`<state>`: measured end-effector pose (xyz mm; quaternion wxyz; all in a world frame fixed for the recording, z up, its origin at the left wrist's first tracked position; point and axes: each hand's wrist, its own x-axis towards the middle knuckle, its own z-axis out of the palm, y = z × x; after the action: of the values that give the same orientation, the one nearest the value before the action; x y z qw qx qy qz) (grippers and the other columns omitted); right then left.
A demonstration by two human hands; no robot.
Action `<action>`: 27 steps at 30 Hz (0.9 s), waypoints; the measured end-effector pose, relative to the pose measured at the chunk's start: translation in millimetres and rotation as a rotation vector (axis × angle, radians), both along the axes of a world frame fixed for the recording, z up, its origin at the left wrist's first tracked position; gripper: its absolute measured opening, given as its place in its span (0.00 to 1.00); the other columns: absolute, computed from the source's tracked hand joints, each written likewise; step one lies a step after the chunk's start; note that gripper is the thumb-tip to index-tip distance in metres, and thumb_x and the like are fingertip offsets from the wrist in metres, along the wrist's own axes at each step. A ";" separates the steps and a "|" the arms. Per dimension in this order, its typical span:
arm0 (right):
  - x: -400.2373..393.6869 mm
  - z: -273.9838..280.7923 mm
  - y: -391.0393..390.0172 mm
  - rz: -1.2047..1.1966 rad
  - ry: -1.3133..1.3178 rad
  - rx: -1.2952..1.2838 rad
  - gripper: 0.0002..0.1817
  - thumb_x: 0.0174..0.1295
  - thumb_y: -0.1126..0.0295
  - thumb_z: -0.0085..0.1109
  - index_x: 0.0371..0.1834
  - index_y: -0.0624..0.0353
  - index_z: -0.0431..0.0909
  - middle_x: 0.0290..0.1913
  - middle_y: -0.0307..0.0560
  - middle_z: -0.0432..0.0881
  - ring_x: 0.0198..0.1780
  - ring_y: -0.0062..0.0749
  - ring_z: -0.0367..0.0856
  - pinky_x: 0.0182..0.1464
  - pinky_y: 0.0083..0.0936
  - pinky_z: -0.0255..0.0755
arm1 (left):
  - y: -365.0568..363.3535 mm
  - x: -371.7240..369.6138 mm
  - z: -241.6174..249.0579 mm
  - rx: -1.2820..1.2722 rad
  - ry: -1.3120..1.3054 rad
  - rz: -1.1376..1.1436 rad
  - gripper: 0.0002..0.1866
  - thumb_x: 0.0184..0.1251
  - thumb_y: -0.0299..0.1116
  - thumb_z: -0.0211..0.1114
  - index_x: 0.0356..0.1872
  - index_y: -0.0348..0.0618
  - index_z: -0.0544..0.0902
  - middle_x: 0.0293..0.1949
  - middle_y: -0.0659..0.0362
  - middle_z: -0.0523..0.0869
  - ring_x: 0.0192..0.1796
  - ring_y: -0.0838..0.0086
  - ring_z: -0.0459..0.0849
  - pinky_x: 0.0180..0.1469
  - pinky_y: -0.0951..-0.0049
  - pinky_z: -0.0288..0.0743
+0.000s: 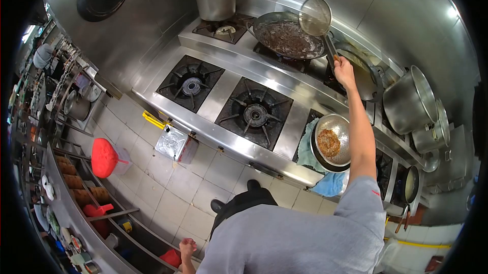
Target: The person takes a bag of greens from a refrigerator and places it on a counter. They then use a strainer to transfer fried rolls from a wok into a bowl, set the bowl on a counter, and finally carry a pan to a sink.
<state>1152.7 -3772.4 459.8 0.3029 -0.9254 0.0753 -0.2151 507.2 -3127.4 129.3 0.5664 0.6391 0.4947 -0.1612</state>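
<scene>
My right hand (344,72) is closed round the handle of a round mesh strainer (315,16), which is raised over the right edge of a large wok (288,35) on the back burner. Dark bubbling liquid fills that wok. Below my outstretched arm, a metal bowl (343,126) with browned food (328,143) in it rests in a black pan on the front right of the stove. My left hand (187,247) hangs low beside my body, over the floor near the shelves; its fingers look curled, but whether they hold anything cannot be made out.
Two front burners (254,115) lie between me and the wok. A tall pot (216,1) stands at the back left, with large pots (410,102) at the right. On the floor are a square tin (173,143) and a red-covered container (103,157). Shelving curves along the left.
</scene>
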 end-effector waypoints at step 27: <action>-19.8 3.9 46.5 0.240 0.677 0.855 0.12 0.68 0.68 0.43 0.47 0.66 0.69 0.21 0.34 0.65 0.15 0.10 0.54 0.12 0.11 0.45 | -2.5 -35.9 -11.1 -0.029 0.059 0.112 0.06 0.66 0.30 0.56 0.36 0.38 0.76 0.25 0.58 0.81 0.22 0.76 0.79 0.20 0.74 0.75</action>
<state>1132.9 -3726.0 463.6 0.6328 -0.7395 0.1428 0.1798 471.3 -3129.9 118.2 0.5688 0.5974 0.5436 -0.1551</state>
